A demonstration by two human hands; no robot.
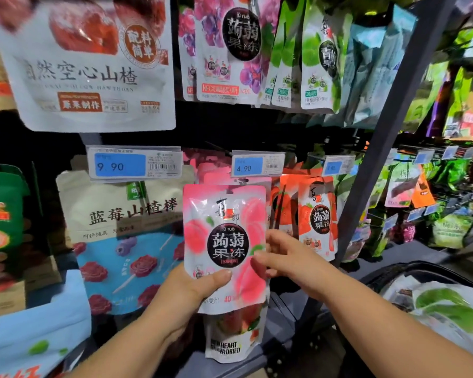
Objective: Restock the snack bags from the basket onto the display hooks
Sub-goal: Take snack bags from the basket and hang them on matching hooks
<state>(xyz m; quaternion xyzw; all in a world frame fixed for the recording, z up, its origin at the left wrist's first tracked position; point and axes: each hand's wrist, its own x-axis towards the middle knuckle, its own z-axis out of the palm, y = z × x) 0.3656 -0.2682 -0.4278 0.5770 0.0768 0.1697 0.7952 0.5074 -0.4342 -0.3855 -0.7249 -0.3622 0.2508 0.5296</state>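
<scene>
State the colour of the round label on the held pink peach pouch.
Black round label with white characters, head view.

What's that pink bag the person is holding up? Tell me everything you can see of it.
The pink bag is a glossy plastic pouch printed with peaches, with a round black label of white characters mid-front and a hang slot on top. It is upright, just under the 4.90 price tag, in front of similar pink pouches. The left hand grips its lower left corner, thumb across the front; the right hand pinches its right edge. Whether a hook holds it cannot be told.
</scene>
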